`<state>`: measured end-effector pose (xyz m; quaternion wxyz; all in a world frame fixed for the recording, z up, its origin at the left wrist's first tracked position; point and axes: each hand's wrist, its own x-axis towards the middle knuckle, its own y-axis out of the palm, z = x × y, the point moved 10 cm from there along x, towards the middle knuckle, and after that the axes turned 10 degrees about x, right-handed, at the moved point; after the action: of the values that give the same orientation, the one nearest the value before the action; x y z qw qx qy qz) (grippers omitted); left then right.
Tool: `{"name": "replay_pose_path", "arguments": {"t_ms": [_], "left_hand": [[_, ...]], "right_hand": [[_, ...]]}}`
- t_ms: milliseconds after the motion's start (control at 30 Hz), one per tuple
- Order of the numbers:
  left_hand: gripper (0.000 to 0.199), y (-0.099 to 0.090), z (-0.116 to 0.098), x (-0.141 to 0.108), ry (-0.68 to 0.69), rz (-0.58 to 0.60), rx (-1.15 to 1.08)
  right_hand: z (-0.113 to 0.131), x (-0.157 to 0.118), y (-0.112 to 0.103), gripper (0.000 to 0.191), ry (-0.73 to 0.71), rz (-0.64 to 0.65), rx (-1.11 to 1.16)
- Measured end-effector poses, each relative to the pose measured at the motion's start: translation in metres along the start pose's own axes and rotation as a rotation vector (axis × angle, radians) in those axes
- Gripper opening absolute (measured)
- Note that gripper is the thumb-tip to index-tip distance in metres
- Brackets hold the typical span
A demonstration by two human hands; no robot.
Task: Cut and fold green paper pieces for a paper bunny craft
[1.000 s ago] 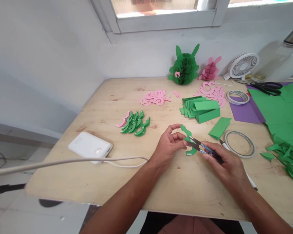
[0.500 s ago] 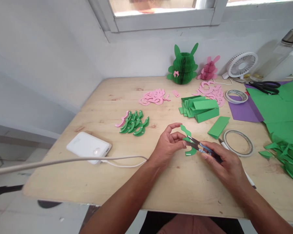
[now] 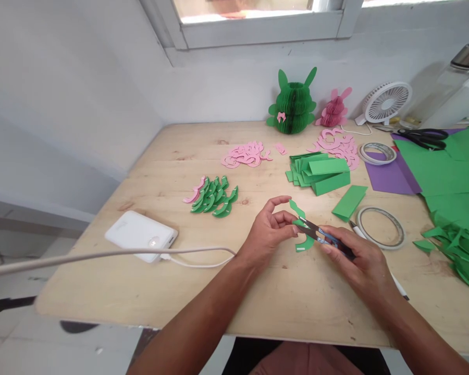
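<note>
While the left hand (image 3: 263, 234) pinches a green cutout (image 3: 305, 244), the right hand (image 3: 355, 255) holds the snips (image 3: 311, 229) to it.

As the cutout's wavy top rises above the left fingertips and its curved end, bearing a white strip, hangs below, the snips' parted blades meet its middle, their handles wrapped in the right hand's curled fingers; both hands are above the surface (image 3: 172, 307), near its front edge. Left of them lie the power bank (image 3: 140, 234) with its cable (image 3: 203, 250) and, farther back, the green pieces (image 3: 214, 197) beside a pink piece (image 3: 195, 191). Just beyond the right hand are a pen (image 3: 398, 286), a tape roll (image 3: 381, 227) and a folded card (image 3: 349, 203), with the card pile (image 3: 324, 174) behind. Near the wall stand a green rabbit (image 3: 295, 107), a smaller pink rabbit (image 3: 334, 110) and a fan (image 3: 387, 103).
</note>
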<state>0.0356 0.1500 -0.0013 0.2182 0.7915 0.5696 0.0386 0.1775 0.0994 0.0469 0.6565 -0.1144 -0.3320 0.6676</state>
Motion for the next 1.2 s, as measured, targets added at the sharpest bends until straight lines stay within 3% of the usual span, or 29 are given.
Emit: {"name": "replay_pose_path", "arguments": {"t_ms": [1200], "left_hand": [[0.062,-0.0004,0.0017,0.0011,0.005,0.002,0.018]], "right_hand": [[0.0012,-0.0016,0.0009,0.026,-0.019,0.018,-0.019]]}}
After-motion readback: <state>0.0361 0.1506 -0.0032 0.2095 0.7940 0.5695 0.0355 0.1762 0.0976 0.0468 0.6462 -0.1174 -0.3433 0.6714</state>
